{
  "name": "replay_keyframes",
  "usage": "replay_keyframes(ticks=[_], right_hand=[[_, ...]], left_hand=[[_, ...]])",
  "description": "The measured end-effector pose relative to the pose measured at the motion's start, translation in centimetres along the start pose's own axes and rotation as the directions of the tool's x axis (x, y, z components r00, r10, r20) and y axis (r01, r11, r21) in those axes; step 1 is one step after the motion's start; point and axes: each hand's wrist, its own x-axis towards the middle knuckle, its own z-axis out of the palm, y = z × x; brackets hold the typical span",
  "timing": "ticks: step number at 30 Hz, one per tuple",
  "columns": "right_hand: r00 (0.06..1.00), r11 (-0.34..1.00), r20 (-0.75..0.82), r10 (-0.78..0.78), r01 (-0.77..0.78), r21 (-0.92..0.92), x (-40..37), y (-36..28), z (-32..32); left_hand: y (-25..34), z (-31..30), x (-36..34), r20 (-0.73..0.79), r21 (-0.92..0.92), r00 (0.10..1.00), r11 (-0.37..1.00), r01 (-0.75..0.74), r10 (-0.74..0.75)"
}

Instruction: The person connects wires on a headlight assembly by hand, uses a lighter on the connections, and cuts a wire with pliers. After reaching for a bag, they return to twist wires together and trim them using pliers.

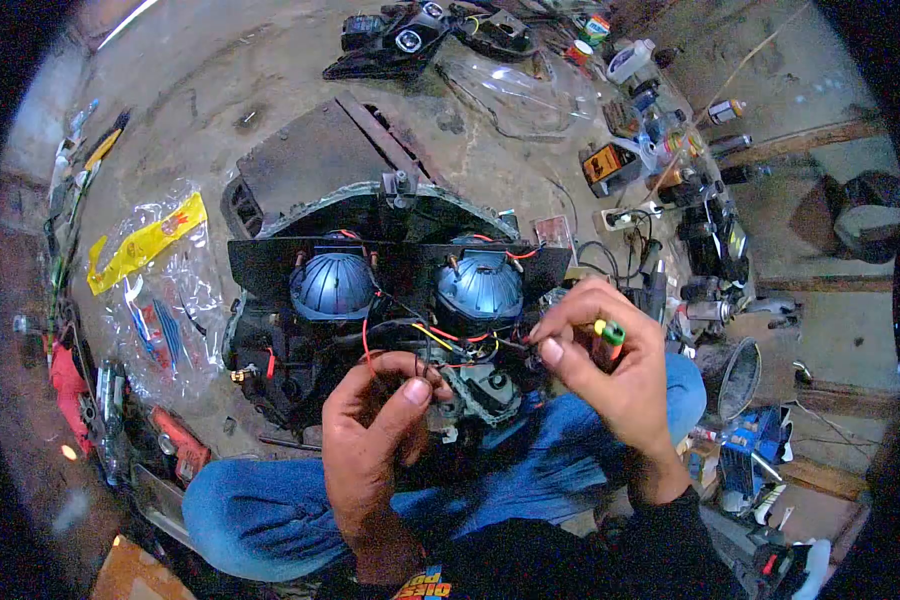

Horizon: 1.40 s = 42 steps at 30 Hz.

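A black lamp housing (pixel 400 260) stands in front of my crossed legs, with two blue-grey ribbed domes (pixel 333 286) (pixel 480 287) side by side on its plate. Red, black and yellow wires (pixel 435 335) run between and below the domes. My left hand (pixel 385 405) is closed, thumb against fingers, on a thin dark wire at the housing's near edge. To the right, my right hand (pixel 605 350) pinches dark wires near the right dome. A screwdriver with a green and yellow handle (pixel 608 338) rests in its curled fingers, its thin shaft pointing left.
A plastic bag with a yellow strip (pixel 150 245) lies at left, above a red box (pixel 180 443). Bottles and cans (pixel 610 165) line the right side, with a round metal can (pixel 735 380) lower down. Other lamp parts (pixel 400 38) and a clear cover (pixel 515 95) lie at the back.
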Motion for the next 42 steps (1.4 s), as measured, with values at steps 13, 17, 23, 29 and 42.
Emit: replay_keyframes(ticks=[13,17,23,29,42], right_hand=[[0.929,0.867,0.17,-0.328,0.368,-0.337,-1.0,-0.8,0.1],[0.898,0.831,0.202,-0.392,0.439,-0.341,-0.8,-0.4,0.1],[0.888,0.853,0.205,-0.411,0.454,-0.258,-0.8,0.4,0.8],[0.914,0.897,0.095,-0.396,0.406,-0.176,-0.5,0.5,2.4],[0.947,0.946,-0.101,-0.305,0.288,-0.149,-1.2,0.3,4.0]], left_hand=[[0.0,0.5,0.1,0.013,0.033,0.999,0.999,-0.036,0.036],[-0.1,0.8,0.1,-0.008,0.059,0.999,0.997,-0.049,0.049],[-0.6,0.6,0.2,-0.014,0.058,0.999,0.998,-0.038,0.038],[-0.7,1.2,0.9,0.067,0.01,0.998,1.0,-0.008,0.007],[0.0,1.8,0.3,0.11,-0.124,0.982,0.979,0.164,-0.151]])
